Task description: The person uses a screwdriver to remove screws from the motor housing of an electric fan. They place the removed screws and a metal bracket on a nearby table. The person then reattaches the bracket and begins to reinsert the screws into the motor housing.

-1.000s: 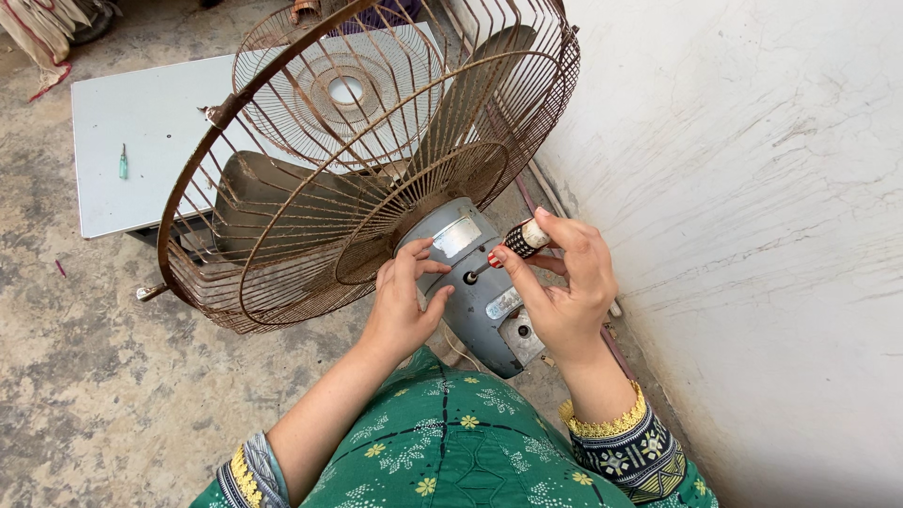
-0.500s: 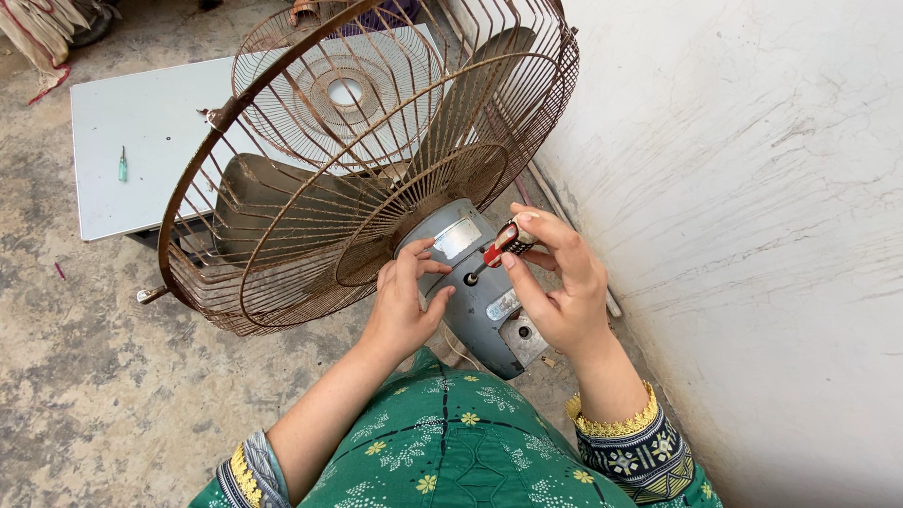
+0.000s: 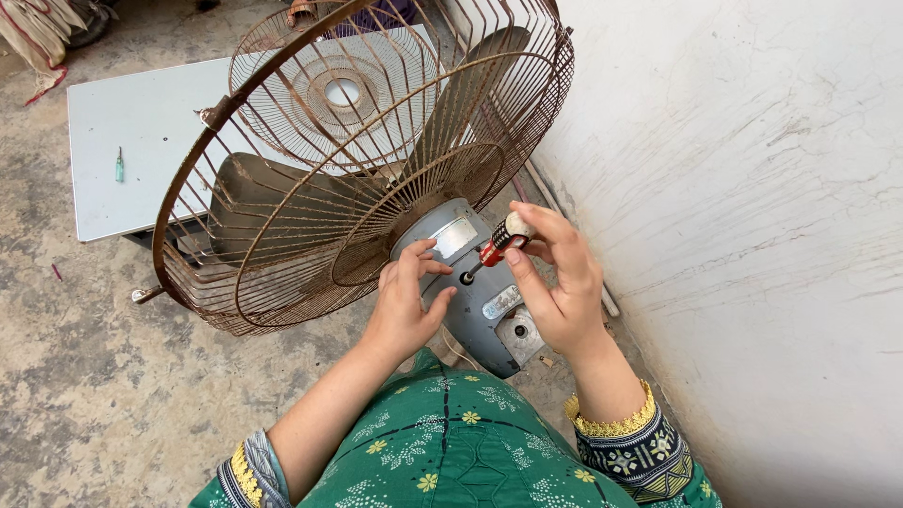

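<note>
1. Right hand [image 3: 555, 282] closed around a small screwdriver [image 3: 499, 243] with a red shaft collar and pale handle cap, thumb and fingertips pinching the handle, tip set at a dark screw hole [image 3: 466, 278] in the grey motor housing [image 3: 480, 292].
2. Left hand [image 3: 406, 306] pressed flat against the left side of that motor housing, fingers spread and apart, gripping nothing, steadying the casing just beside the screwdriver tip.
3. Motor housing sitting low in the middle of the view, behind the rusty wire fan guard [image 3: 357, 160], between both hands; a pale label plate and a small metal plate visible on its grey shell.
4. Inside the guard, acting as a cage: dusty grey fan blades [image 3: 273, 202], enclosed by the rear wires; the front grille with its round centre cap [image 3: 340, 91] visible through them.
5. Fan tilted, guard leaning away from the person, close to a white scratched wall [image 3: 752, 188] on the right.
6. Beyond the guard, a pale flat board [image 3: 141, 141] lying on the concrete floor [image 3: 85, 395], carrying a small green-handled tool [image 3: 119, 166], well apart from both hands.
7. A bundle of cloth [image 3: 42, 28] at the top left corner of the floor.
8. Green patterned sleeves with yellow trim at the bottom edge, one per forearm.
</note>
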